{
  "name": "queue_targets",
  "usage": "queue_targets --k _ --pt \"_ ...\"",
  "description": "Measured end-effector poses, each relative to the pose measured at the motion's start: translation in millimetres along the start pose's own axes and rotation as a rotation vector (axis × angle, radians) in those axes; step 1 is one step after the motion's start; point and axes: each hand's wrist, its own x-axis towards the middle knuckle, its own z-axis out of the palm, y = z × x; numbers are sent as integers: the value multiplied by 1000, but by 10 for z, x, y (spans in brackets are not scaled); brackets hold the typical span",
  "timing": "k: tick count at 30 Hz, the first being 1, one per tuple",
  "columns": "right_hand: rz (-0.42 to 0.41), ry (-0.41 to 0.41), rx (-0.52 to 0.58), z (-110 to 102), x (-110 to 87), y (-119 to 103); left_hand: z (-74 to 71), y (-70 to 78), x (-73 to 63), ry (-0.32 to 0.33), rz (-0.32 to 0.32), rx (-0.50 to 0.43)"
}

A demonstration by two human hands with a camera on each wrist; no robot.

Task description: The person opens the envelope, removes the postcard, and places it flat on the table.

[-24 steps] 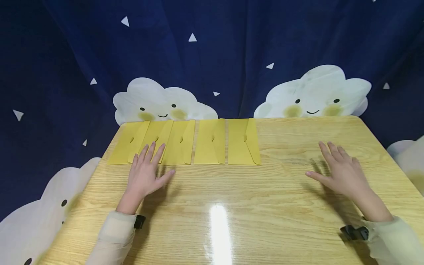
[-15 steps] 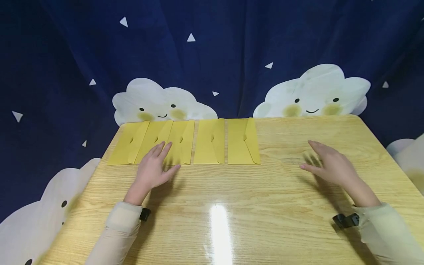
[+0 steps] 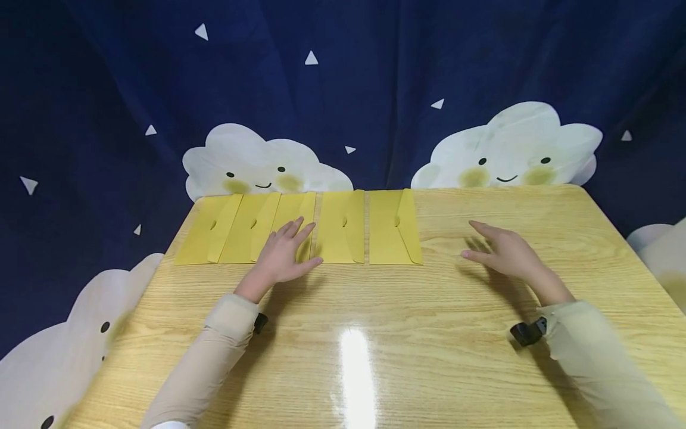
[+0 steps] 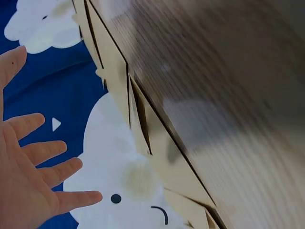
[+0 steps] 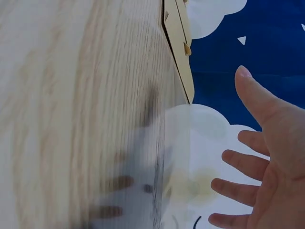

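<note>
Several yellow envelopes lie in a row along the far edge of the table, their flaps on the right side. The leftmost envelope (image 3: pixel 200 235) and its two neighbours overlap slightly. The fourth envelope (image 3: pixel 334 229) and the rightmost envelope (image 3: pixel 386 229) lie with narrow gaps beside them. My left hand (image 3: pixel 281 256) hovers over the lower part of the third envelope (image 3: pixel 289 208), fingers spread, holding nothing. To the right of the row, my right hand (image 3: pixel 506 253) is raised above bare wood with its fingers extended and nothing in it. Both wrist views show the palms bare.
The wooden table (image 3: pixel 429 345) has rounded far corners and a bright light reflection near its front. Behind it hangs a dark blue curtain (image 3: pixel 364 71) printed with white clouds and triangles. A small black wrist camera (image 3: pixel 527 332) sits at the right cuff.
My left hand has moved right, from over the second envelope to over the third. My right hand has moved left toward the row. The envelopes have stayed in place.
</note>
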Motion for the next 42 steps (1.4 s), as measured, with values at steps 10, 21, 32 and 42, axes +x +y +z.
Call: queue_targets --k 10,21,32,42 --pt "-26 -51 69 154 297 31 121 129 276 -103 33 7" --pt "-38 -127 101 315 572 72 270 237 607 -169 68 -36" --pt "-99 -185 146 474 787 0 435 436 851 -274 70 -10" --pt "-89 -230 5 542 879 -102 554 613 1018 -340 68 22"
